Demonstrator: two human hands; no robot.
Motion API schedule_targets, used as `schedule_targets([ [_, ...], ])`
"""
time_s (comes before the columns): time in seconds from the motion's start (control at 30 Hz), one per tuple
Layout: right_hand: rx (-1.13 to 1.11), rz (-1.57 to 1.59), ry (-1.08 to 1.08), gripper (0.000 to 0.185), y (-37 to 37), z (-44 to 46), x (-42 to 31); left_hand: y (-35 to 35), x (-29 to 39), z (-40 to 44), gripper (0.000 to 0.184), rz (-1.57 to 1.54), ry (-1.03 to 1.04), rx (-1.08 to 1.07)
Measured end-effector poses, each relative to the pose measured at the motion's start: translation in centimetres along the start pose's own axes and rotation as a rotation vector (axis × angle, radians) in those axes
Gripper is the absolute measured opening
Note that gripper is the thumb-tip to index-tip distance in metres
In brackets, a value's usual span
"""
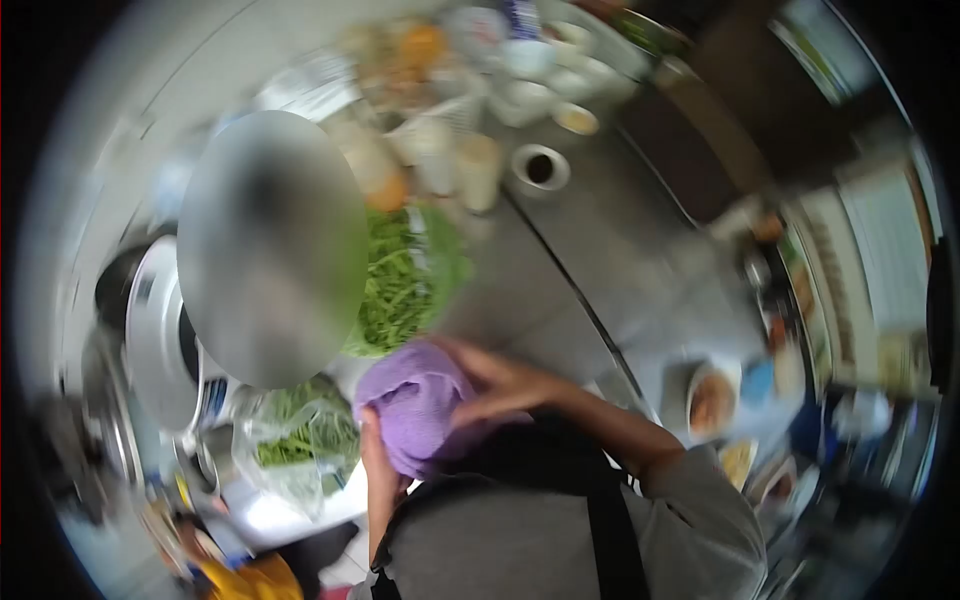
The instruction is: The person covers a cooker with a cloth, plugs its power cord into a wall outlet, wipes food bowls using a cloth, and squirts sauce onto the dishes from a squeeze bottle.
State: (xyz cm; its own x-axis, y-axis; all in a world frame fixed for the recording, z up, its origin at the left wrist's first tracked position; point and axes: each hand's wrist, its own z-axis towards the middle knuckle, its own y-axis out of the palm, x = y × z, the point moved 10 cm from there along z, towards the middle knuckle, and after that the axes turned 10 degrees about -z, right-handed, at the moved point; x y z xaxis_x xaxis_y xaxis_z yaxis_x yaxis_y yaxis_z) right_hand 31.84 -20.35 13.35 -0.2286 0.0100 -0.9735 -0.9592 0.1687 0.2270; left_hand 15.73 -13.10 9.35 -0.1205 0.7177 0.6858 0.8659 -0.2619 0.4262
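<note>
In front of the person's chest, at the near edge of the grey counter (610, 215), there is the purple cloth (412, 405), which is bunched in folds and held between both hands. The left hand (378, 450) is at its left side, with the thumb laid on the cloth and the other fingers mostly hidden, so I cannot tell how far they are bent. The right hand (505, 385) is half open around the other side, its thumb apart from the fingers, and it also has hold of the cloth.

The widest open room is the bare surface beyond the right hand, crossed by a dark seam (570, 280). At its far side stands a cup of dark liquid (540, 170), near a pale bottle (479, 172); toward the right is a dish of pinkish food (712, 398). On the left the room is narrow: a bag of greens (400, 285) lies just beyond the cloth, and a second bag of greens (300, 440) lies beside the left hand.

A blue-and-white package (522, 20) at the far side carries some marking, and a pale sheet (885, 255) is at the right, but both are too blurred for reading.
</note>
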Motion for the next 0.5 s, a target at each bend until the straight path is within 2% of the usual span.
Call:
schedule_targets([
  [0.07, -0.010, 0.064, -0.008, 0.068, 5.5, -2.8, 2.8, 1.5, 0.7, -0.6, 0.069, 0.221, -0.007, -0.130],
  [0.17, 0.288, 0.125, 0.197, 0.065, 7.2, -6.6, 5.5, 3.3, -0.9, -1.0, 0.064, 0.033, -0.213, -0.405],
  [0.2, 0.333, 0.002, 0.207, 0.065, 7.4, -7.7, 5.6, 2.8, -1.0, -0.5, 0.062, 0.129, -0.195, -0.423],
  [0.27, 0.367, -0.248, 0.216, 0.064, 7.2, -9.0, 5.3, 2.3, -0.2, -0.5, 0.061, 0.202, -0.116, -0.463],
  [0.37, 0.568, -0.648, 0.099, 0.059, 6.7, -12.0, 1.5, 2.4, 2.5, -3.0, 0.054, 0.266, 0.067, -0.466],
  [0.4, 0.676, -0.727, -0.056, 0.052, 6.6, -13.1, -0.3, 2.0, 3.8, -3.3, 0.052, 0.309, 0.140, -0.468],
  [0.47, 0.840, -0.723, -0.115, 0.047, 6.0, -15.6, -1.7, 1.4, 6.7, -4.2, 0.042, 0.401, 0.350, -0.487],
  [0.5, 0.913, -0.720, -0.145, 0.044, 5.6, -16.9, -2.7, 2.1, 7.6, -5.4, 0.040, 0.501, 0.446, -0.569],
])
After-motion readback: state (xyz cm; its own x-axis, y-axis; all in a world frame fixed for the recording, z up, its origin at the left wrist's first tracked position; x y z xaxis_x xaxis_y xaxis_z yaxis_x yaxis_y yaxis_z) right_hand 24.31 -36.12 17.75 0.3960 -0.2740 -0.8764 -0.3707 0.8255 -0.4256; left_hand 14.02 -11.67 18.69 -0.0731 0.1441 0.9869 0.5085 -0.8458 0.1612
